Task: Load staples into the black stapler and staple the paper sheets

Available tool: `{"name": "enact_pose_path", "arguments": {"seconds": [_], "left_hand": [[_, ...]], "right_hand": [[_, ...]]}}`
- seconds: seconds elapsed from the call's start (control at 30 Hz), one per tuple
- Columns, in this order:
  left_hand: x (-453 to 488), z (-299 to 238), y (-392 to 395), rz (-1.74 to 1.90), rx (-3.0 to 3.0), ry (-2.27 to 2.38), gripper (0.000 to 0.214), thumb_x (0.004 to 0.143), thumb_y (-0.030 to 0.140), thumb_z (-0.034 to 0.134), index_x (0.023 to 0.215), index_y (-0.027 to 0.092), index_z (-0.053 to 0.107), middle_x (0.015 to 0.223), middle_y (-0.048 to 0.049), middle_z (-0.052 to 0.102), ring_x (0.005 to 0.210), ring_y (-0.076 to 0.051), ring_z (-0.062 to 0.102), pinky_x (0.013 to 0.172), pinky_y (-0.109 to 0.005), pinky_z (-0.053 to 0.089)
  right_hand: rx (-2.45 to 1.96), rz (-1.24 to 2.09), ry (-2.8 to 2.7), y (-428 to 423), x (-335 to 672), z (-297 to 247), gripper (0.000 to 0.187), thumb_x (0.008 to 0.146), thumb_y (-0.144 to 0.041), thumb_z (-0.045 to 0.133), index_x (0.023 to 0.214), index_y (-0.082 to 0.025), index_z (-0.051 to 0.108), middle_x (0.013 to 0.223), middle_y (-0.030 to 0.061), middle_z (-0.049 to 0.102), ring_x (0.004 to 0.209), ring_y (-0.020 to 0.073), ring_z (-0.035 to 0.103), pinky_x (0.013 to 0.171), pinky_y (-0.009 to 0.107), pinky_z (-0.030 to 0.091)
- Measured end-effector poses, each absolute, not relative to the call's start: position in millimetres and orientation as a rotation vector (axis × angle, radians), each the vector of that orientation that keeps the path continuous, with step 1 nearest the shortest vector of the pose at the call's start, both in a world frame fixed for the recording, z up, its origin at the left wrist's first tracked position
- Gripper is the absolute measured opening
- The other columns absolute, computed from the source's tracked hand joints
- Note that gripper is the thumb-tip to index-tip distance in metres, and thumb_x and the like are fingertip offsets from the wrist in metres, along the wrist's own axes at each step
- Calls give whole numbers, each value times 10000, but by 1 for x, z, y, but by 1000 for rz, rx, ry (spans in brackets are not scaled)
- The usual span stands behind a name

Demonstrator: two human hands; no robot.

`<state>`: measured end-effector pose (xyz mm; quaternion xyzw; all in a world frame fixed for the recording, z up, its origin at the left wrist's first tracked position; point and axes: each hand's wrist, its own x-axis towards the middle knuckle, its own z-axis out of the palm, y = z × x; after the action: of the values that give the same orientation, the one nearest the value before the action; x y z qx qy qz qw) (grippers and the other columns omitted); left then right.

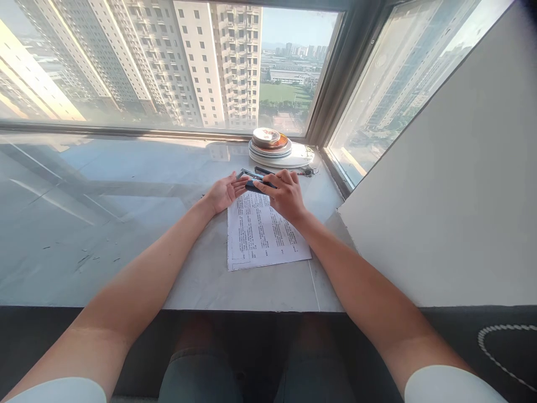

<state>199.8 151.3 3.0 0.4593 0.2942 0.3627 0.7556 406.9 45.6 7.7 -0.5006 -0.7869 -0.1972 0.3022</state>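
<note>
A printed sheet of paper (262, 235) lies on the grey stone windowsill (126, 224) in front of me. My right hand (284, 195) is at the paper's top edge, fingers curled round a dark blue stapler-like tool (254, 185). My left hand (225, 191) rests just left of it with fingers stretched out, its fingertips touching the tool's left end. A second dark, silver-edged tool (250, 173) lies just behind the hands.
A stack of plates (272, 146) stands at the back by the window corner, with a key ring (308, 171) beside it. A white wall (453, 184) closes the right side. My knees (251, 369) are below the sill's front edge.
</note>
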Motion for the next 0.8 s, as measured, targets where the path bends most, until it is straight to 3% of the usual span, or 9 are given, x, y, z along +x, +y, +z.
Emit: {"name": "enact_pose_path", "arguments": {"seconds": [0.57, 0.7, 0.8], "left_hand": [[200, -2, 153, 811, 1037, 619, 299, 1019, 368, 533, 1031, 143, 731, 1108, -147, 762, 1136, -259, 703, 1057, -432, 548], [200, 0, 151, 796, 1027, 602, 307, 1016, 377, 548, 1031, 120, 715, 1113, -172, 752, 1112, -253, 712, 1034, -417, 559], [201, -2, 152, 823, 999, 611, 285, 1010, 374, 567, 994, 128, 710, 1033, -138, 758, 993, -209, 736, 977, -370, 582]], "right_hand": [[-1329, -458, -1958, 47, 407, 6, 522, 939, -175, 603, 1380, -453, 585, 1124, 28, 678, 1076, 295, 508, 918, 477, 391], [-1286, -273, -1740, 41, 401, 12, 380, 966, -275, 578, 1334, -360, 610, 1128, 51, 662, 1054, 277, 549, 934, 474, 447], [-1183, -31, -1621, 35, 398, 17, 326, 964, -367, 586, 1275, -276, 614, 1098, 62, 657, 993, 241, 592, 883, 420, 494]]}}
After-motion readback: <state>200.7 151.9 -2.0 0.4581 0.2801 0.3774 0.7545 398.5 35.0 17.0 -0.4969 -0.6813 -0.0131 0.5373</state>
